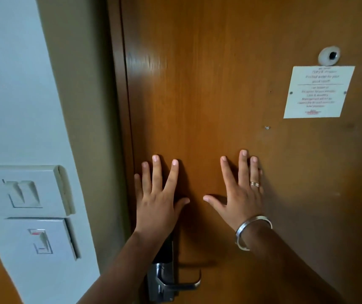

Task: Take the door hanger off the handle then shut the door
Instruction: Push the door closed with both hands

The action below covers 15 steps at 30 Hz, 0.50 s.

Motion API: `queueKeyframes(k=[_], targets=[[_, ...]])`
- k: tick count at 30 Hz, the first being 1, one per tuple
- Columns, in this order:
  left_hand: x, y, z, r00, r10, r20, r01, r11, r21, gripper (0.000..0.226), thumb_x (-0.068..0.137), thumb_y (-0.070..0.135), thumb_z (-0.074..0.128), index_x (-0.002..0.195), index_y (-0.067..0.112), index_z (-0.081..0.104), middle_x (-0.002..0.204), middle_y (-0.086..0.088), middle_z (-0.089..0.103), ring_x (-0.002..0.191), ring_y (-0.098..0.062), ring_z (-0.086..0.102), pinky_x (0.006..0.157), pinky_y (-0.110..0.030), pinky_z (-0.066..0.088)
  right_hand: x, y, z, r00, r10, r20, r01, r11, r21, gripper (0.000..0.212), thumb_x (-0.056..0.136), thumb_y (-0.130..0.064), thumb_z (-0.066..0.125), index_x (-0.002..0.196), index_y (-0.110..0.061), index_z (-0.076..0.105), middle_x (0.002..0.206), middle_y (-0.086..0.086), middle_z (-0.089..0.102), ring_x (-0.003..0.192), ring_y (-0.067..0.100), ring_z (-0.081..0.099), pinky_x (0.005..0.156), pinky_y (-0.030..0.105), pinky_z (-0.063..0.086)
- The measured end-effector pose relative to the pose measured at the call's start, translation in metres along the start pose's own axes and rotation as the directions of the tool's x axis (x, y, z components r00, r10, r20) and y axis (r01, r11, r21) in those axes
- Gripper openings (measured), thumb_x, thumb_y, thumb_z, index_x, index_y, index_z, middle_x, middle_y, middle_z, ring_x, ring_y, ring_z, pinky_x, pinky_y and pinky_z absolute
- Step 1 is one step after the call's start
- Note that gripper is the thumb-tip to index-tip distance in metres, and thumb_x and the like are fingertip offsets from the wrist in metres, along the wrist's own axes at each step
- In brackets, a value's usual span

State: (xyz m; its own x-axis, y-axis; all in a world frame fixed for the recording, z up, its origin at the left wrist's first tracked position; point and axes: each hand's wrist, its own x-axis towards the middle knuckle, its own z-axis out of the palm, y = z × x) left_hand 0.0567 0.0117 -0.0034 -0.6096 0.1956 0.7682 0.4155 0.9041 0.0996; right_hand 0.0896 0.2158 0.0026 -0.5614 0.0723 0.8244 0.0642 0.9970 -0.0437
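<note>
A brown wooden door (219, 95) fills most of the head view and sits flush against its frame on the left. My left hand (157, 198) and my right hand (240, 191) both lie flat on the door, palms down, fingers spread, holding nothing. Below my left forearm is the metal lever handle (184, 284) on its lock plate; nothing hangs on it. No door hanger is in view. My right wrist wears a silver bangle and one finger wears a ring.
A white paper notice (319, 92) is pinned to the door at upper right, under a peephole (329, 55). On the pale wall at the left are two white switch plates (28, 211). The door frame (120, 106) runs down between wall and door.
</note>
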Motion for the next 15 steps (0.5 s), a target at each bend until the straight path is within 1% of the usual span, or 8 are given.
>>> queueKeyframes(k=[2,7,11,15], targets=[[0.006,-0.002,0.006,0.998,-0.009,0.055,0.010,1.000,-0.023,0.111,0.082,0.052,0.070,0.154,0.032,-0.013,0.161,-0.011,-0.017,0.145,-0.032,-0.025,0.114,-0.054,-0.007,0.001,0.004,0.007,1.000,-0.031,0.005,0.031,0.999,-0.026,0.106,0.071,-0.070,0.070,0.155,-0.023,0.025,0.163,0.020,0.017,0.147,0.045,0.015,0.113,0.060,0.020],[0.024,-0.005,0.023,0.987,-0.049,0.155,0.056,0.998,-0.041,0.113,0.084,0.050,0.068,0.150,0.038,-0.022,0.158,-0.008,-0.029,0.143,-0.029,-0.031,0.115,-0.054,-0.009,0.008,0.015,0.020,0.997,-0.074,0.032,0.075,0.996,-0.054,0.106,0.071,-0.061,0.079,0.155,-0.024,0.024,0.163,0.018,0.017,0.149,0.044,0.014,0.113,0.056,0.018],[0.036,-0.006,0.032,0.974,-0.071,0.214,0.083,0.995,-0.047,0.114,0.085,0.050,0.068,0.146,0.042,-0.028,0.156,-0.005,-0.036,0.140,-0.027,-0.037,0.115,-0.052,-0.012,0.018,0.013,0.023,0.996,-0.071,0.055,0.074,0.996,-0.052,0.103,0.069,-0.056,0.084,0.153,-0.021,0.036,0.161,0.020,0.024,0.146,0.046,0.021,0.111,0.057,0.021],[0.043,-0.009,0.038,0.970,-0.083,0.231,0.094,0.995,-0.036,0.114,0.084,0.053,0.067,0.144,0.044,-0.030,0.153,0.000,-0.043,0.139,-0.025,-0.039,0.114,-0.050,-0.015,0.021,0.016,0.029,0.995,-0.097,0.012,0.098,0.995,-0.032,0.101,0.068,-0.055,0.084,0.151,-0.020,0.038,0.159,0.021,0.028,0.144,0.048,0.024,0.111,0.058,0.022]])
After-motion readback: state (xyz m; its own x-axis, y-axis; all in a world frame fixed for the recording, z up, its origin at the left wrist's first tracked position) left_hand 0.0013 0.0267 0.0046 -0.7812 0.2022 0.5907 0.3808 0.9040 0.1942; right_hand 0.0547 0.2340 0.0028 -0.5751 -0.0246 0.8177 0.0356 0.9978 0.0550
